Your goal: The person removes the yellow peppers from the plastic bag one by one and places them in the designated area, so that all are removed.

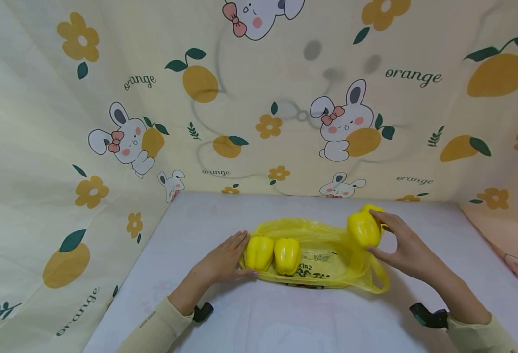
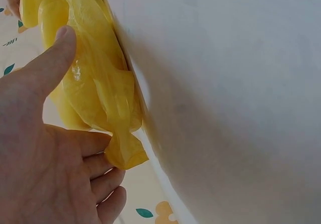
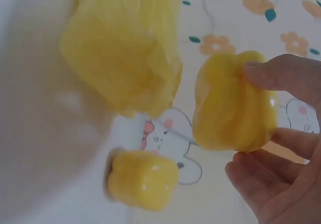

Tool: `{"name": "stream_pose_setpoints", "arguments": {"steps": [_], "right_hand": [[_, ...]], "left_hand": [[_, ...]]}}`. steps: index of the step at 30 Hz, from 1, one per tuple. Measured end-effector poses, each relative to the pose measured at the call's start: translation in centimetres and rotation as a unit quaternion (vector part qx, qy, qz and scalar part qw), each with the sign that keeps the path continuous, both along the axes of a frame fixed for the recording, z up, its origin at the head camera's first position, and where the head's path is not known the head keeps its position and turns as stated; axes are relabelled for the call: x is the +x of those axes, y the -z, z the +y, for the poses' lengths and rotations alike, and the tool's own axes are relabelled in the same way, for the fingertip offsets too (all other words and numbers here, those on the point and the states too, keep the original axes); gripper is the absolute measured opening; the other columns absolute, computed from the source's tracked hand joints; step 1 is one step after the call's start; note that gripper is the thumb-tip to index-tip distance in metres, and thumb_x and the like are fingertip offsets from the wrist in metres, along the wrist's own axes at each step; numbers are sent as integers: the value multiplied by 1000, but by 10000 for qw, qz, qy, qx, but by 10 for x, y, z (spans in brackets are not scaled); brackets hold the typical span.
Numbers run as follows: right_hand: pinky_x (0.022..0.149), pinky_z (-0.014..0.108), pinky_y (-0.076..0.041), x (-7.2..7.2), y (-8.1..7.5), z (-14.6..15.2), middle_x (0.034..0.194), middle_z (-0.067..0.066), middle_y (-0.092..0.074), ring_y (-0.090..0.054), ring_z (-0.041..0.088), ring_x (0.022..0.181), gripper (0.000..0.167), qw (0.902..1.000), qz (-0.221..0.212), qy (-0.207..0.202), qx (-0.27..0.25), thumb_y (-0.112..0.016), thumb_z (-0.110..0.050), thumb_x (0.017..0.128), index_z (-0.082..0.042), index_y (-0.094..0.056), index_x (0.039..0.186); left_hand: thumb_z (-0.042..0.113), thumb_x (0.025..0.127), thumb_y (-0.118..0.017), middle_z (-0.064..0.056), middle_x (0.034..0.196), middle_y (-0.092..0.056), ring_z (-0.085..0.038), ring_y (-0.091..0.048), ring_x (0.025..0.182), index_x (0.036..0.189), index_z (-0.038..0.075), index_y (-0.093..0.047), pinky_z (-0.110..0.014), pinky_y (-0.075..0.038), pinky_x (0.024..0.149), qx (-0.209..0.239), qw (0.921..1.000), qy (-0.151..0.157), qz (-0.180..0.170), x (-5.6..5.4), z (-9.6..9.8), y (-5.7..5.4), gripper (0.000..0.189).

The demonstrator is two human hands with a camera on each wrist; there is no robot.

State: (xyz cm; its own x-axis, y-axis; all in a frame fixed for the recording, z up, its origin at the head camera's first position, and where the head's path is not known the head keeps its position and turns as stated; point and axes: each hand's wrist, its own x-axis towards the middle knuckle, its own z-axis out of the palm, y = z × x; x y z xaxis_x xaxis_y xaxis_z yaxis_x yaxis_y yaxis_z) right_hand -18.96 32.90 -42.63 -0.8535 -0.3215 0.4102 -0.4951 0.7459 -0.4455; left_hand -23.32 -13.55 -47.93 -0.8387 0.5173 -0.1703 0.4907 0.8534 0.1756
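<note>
A thin yellow plastic bag (image 1: 294, 225) lies on its side on the table, with dark print on it. Two glossy yellow bell peppers (image 1: 259, 253) (image 1: 287, 256) sit side by side at its left part. My left hand (image 1: 228, 257) rests against that end, thumb and fingers spread and fairly straight beside the gathered plastic (image 2: 128, 151). Over the bag's right end, my right hand (image 1: 406, 245) holds another yellow bell pepper (image 3: 234, 103) between thumb and fingers. Behind it, one more bell pepper (image 3: 144, 180) stands on the table, partly hidden in the head view.
The pale table (image 1: 329, 323) is backed by a cream cloth (image 1: 250, 59) printed with rabbits, oranges and flowers, which also hangs at both sides. A loop handle (image 1: 380, 279) of the bag sticks out toward the front right.
</note>
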Motion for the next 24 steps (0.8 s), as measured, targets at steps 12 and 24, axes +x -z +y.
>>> {"name": "stream_pose_setpoints", "arguments": {"steps": [12, 24], "right_hand": [[97, -8, -20, -9, -2, 27, 152, 29, -46, -50, 52, 129, 100, 9995, -219, 173, -121, -95, -6, 80, -1, -38, 162], [96, -9, -18, -18, -3, 49, 152, 34, -43, -47, 58, 131, 102, 9990, -229, 387, -56, -94, -4, 81, -1, -35, 164]], "left_hand": [[71, 97, -65, -14, 179, -18, -29, -15, 166, 171, 2, -21, -45, -16, 135, 58, 10000, 55, -37, 2, -1, -3, 110], [70, 98, -64, -14, 179, -18, -29, -16, 166, 170, 1, -21, -45, -17, 135, 102, 9999, 104, -8, 3, -3, -2, 109]]}}
